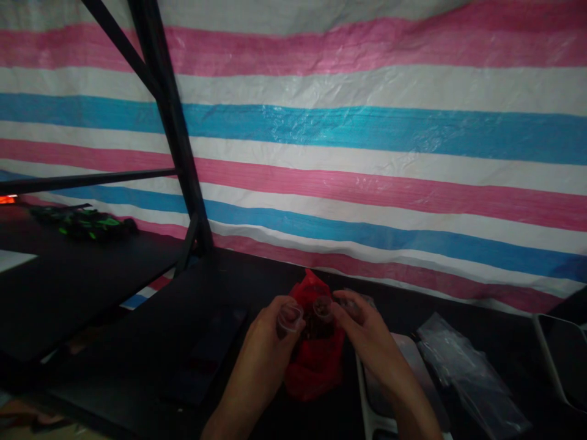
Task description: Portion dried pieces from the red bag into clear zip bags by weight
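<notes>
Too dim to ID the dark stuff [320,328] in the red bag [316,376]. L hand [268,336] hides part of its cup [291,319]. Scale [416,360], twd table's [238,272] front edge: partly behind R arm [394,366], cut off below. Slab [568,360], table's R end: cut off too. Toy [98,226], L table's [92,287] far edge: blurry.

This looks like a makeshift work area, perhaps a small workshop or stall; which one cannot be told. Behind it hangs a creased plastic sheet [389,128] striped pink, white and blue, in place of a solid wall. A dark frame [177,131] of posts and braces stands before it. The plain black bench [220,281] carries a red bag [316,376], clear plastic bags [468,366] and what seems a scale [410,351]. The light is dim.
</notes>
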A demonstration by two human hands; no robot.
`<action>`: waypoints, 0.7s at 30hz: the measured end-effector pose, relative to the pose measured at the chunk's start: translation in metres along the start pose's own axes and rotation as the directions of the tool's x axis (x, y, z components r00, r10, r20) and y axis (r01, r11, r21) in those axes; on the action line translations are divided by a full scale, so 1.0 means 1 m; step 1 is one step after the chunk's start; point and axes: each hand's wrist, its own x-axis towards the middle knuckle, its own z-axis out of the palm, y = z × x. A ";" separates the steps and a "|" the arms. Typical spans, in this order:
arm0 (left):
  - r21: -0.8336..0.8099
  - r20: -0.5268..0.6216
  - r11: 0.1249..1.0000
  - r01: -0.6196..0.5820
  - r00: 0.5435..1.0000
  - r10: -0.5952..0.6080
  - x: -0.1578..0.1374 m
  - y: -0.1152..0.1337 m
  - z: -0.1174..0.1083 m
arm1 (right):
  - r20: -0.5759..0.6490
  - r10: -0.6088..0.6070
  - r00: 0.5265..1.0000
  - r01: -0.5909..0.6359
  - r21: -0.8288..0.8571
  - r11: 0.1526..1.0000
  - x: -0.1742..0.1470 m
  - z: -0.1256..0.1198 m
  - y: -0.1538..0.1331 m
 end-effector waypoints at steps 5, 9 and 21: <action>0.051 0.014 0.999 -0.013 1.000 0.013 0.003 -0.007 0.021 | -0.064 -0.111 0.992 0.103 -0.117 0.988 -0.007 0.013 -0.022; -0.025 0.032 0.999 -0.034 0.999 0.035 0.003 -0.008 0.029 | -0.026 -0.243 0.970 0.219 -0.353 0.910 -0.011 0.026 -0.022; -0.059 -0.177 0.992 0.112 0.977 -0.121 -0.001 0.002 0.009 | -0.061 -0.341 0.938 0.241 -0.594 0.768 0.001 0.025 -0.005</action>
